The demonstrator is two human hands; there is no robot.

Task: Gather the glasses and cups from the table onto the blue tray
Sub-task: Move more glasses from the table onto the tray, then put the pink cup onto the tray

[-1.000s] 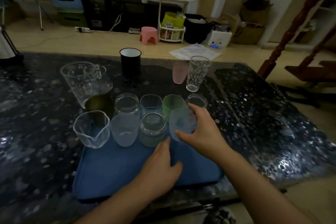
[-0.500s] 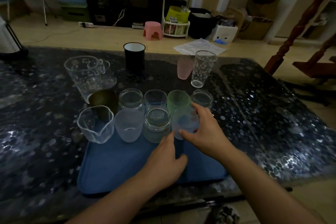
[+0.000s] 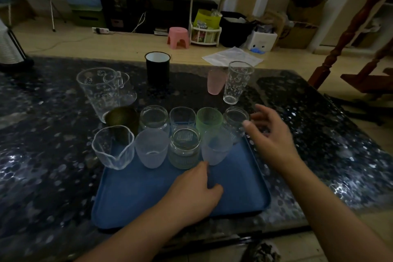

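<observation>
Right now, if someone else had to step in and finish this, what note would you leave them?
Left hand: empty, resting on the blue tray.
Right hand: open, no grip on anything, hovering beside the tray's right edge.
Done: two rows of glasses and cups stand at the tray's far end, including the green cup and the frosted cup nearest the right hand.
Left on the table: tall patterned glass, pink cup, black mug, clear pitcher.

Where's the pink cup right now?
In the head view, the pink cup stands on the dark table beyond the blue tray, toward the far right, just left of the tall clear printed glass.
</observation>
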